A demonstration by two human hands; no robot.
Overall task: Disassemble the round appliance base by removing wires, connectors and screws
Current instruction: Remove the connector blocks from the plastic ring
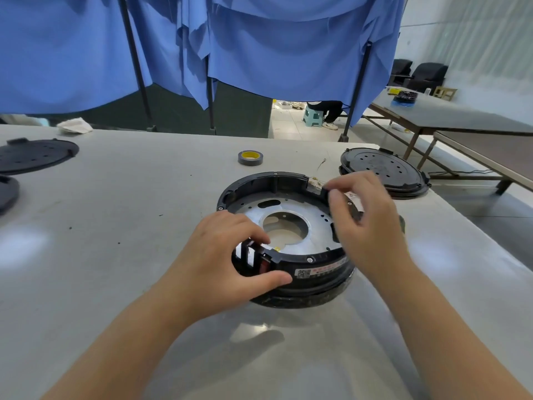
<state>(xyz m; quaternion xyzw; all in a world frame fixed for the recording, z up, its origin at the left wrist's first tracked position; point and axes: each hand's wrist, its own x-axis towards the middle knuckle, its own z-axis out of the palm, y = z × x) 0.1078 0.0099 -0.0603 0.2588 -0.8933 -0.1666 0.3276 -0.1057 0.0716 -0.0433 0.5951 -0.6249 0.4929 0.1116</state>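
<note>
The round appliance base [271, 184] is a black plastic ring around a silver metal plate [315, 215] with a central hole. It lies in the middle of the grey table. My left hand [227, 255] grips its near-left rim, thumb on the outer wall and fingers over the slotted edge. Over the right rim my right hand [366, 217] is blurred, its thumb and forefinger meeting at the connector block [315, 183] on the far-right edge. Whether the fingers hold anything there is unclear. A thin loose wire [321, 164] lies just behind the base.
A roll of grey tape [250, 157] sits behind the base. Black round lids lie at the right [383, 171] and far left [34, 155] of the table [129, 215]. A white cloth [75, 125] lies at the back left, under blue curtains [259, 44].
</note>
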